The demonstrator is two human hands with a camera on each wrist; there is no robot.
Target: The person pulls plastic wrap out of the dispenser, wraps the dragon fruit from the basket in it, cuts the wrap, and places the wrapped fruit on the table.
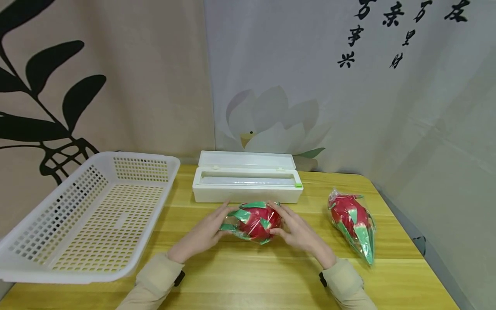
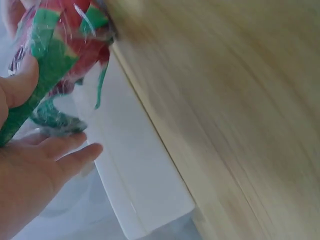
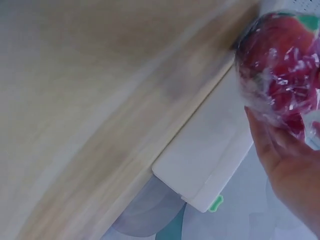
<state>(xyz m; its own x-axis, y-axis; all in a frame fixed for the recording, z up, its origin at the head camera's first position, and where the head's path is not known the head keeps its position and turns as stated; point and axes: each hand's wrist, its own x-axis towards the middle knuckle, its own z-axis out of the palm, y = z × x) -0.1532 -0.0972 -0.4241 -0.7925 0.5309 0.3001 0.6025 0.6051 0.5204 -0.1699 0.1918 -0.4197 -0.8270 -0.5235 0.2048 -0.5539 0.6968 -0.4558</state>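
Between both hands is a red dragon fruit (image 1: 260, 221) with green leaf tips, wrapped in shiny clear film. My left hand (image 1: 207, 229) grips its leafy end, with the thumb (image 2: 22, 82) on one side and the fingers on the other. On the opposite end my right hand (image 1: 296, 228) holds it, fingers over the far side and thumb in front; in the right wrist view the fingers (image 3: 272, 142) press against crinkled film. Just behind the fruit stands a white cling film dispenser (image 1: 248, 193), its lid (image 1: 246, 159) raised and a green slider (image 1: 298, 185) at the right end.
A second film-wrapped dragon fruit (image 1: 354, 221) lies on the right of the wooden table (image 1: 248, 275). At the left is a large white plastic basket (image 1: 149, 241) with perforated walls and floor. Printed cloth (image 1: 271, 64) hangs behind the table.
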